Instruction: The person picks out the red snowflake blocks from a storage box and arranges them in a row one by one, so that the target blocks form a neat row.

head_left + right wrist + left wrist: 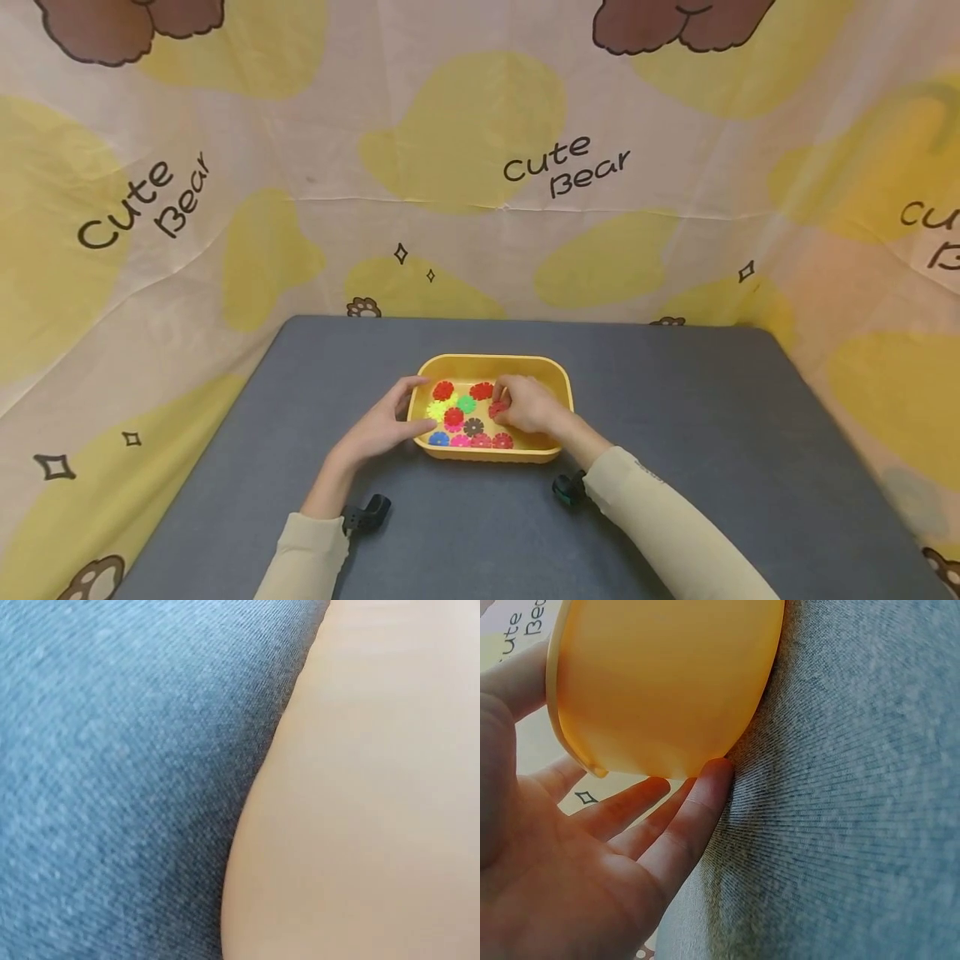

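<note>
A yellow plastic tub (491,456) holds several flower-shaped plastic pieces in red, pink, green, yellow, blue and dark grey. My left hand (378,425) grips the tub's left end. In the left wrist view, its thumb goes over the rim and the other fingers (694,817) lie against the outer wall. My right hand (531,406) reaches inside the tub at the right, pinching a red flower-shaped piece (497,409) between thumb and fingers. A second red piece (443,390) lies near the back left, and a green piece (467,404) is near the middle.
The tub stands on a table covered in grey-blue cloth (660,400). A patterned fabric backdrop (465,125) with printed words rises behind and at both sides. Dark wrist-camera mounts (367,514) are on both wrists. In the right wrist view, the tub's pale wall (360,810) fills the right side.
</note>
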The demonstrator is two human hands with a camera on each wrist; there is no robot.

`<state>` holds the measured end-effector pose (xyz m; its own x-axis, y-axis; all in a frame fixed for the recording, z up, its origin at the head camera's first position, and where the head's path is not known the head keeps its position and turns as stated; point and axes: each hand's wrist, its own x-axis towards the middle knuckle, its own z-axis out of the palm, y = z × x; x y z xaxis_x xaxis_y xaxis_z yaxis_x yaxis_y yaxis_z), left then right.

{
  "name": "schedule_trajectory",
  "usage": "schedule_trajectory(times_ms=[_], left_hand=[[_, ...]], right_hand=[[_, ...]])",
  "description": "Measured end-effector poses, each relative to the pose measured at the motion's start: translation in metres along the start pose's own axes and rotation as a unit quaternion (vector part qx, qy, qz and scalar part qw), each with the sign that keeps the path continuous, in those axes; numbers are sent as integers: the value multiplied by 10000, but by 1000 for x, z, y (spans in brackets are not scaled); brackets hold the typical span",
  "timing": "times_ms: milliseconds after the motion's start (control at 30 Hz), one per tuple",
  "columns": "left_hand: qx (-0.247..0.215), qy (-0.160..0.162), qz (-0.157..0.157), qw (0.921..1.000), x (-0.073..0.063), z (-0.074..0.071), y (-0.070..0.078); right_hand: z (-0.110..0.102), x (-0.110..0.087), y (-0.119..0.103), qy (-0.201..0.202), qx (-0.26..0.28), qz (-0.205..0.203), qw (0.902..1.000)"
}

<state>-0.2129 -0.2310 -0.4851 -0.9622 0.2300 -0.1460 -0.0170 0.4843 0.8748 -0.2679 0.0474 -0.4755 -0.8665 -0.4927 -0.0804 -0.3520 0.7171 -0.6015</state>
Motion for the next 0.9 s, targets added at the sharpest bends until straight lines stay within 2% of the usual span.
schedule_trajectory(times_ms=[200,433,600,900], left_hand=[[14,2,-1,10000,1,0,-1],[12,-46,0,10000,-1,0,2],[-7,-47,62,10000,-1,0,2],[41,17,87,10000,-1,1,0]], right_hand=[[-2,0,0,194,388,17,9991],[-7,-5,-4,252,981,330,9943],[-15,-12,-8,244,1198,170,9923],[-39,-37,-10,246,1917,-55,9811]])
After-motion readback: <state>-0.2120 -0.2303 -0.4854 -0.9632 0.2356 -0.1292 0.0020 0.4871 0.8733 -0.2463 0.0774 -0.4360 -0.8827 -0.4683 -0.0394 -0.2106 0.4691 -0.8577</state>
